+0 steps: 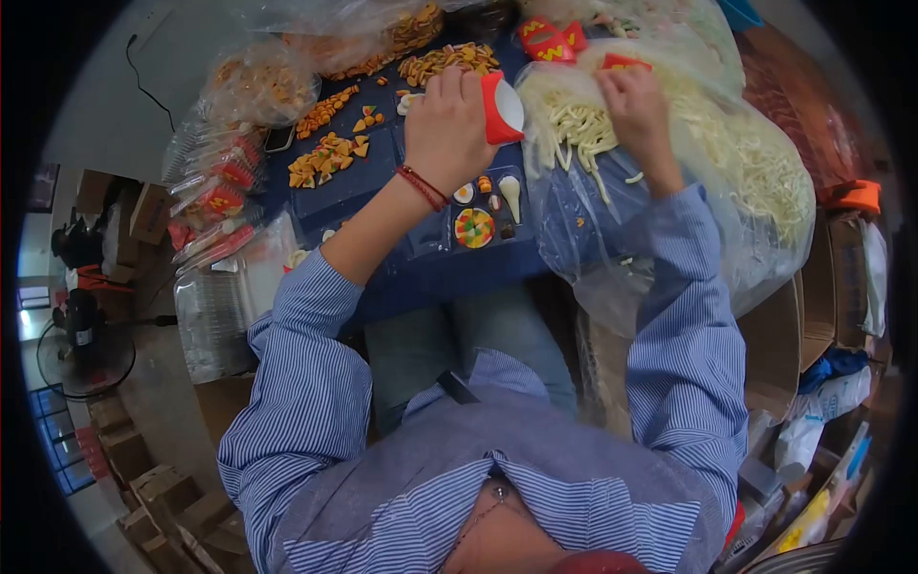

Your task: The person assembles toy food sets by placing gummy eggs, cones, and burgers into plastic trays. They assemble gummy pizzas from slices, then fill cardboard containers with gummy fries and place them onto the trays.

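My left hand (448, 122), with a red cord bracelet at the wrist, is closed around a small red fries carton (495, 113) with a white inside. My right hand (639, 117) is curled closed above a plastic bag of pale toy fries (577, 122); what its fingers hold, if anything, is hidden. Just behind its fingers shows a red piece (626, 62). In front of my left hand, a clear blister tray (449, 251) holds miniature foods: a round colourful pizza (474, 228), an ice-cream cone (511, 199), a fried egg (465, 194) and a small burger (485, 184).
Piles of small pizza slices (328, 160) and other toy pieces (449, 63) lie on the dark blue table. Red cartons (552, 42) sit at the back. Stacked clear packages (222, 191) line the left edge. Pale strips (755, 163) fill the right side. A fan (86, 344) stands left.
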Motion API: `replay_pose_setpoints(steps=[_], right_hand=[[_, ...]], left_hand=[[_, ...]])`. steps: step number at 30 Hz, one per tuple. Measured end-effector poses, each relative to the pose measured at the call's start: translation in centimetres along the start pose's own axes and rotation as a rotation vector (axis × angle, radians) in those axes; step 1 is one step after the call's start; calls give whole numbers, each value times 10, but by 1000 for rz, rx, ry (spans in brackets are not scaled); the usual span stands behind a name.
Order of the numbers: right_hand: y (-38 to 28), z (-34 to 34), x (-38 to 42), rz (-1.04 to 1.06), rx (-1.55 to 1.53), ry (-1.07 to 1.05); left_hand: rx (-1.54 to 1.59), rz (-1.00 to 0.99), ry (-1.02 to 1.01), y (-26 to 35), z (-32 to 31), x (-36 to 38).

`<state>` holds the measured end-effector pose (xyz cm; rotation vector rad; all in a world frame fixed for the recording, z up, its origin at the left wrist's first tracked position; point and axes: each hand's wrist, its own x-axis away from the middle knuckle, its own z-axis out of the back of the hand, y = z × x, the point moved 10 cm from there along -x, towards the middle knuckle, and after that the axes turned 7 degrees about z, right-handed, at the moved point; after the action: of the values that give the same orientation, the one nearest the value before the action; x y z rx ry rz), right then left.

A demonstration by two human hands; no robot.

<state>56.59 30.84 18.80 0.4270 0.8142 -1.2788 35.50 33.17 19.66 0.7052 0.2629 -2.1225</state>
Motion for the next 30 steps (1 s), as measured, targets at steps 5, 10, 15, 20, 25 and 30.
replay_pose_setpoints(steps=[5, 10, 15, 20, 25, 30], right_hand=[[-81, -35, 22, -152, -762, -254], [-89, -43, 36, -209, -878, -320], [-97, -29, 31, 4, -632, -243], [-31, -11, 22, -26, -98, -133], [-115, -26, 33, 37, -617, -293], [-97, -47, 50, -178, -820, -361]], left_hand=[[67, -57, 38, 30, -1, 11], [58, -55, -11, 29, -5, 22], [50, -42, -24, 23, -9, 32], [-41, 37, -38, -9, -4, 40], [84, 16, -26, 21, -10, 40], [59, -33, -67, 29, -9, 47]])
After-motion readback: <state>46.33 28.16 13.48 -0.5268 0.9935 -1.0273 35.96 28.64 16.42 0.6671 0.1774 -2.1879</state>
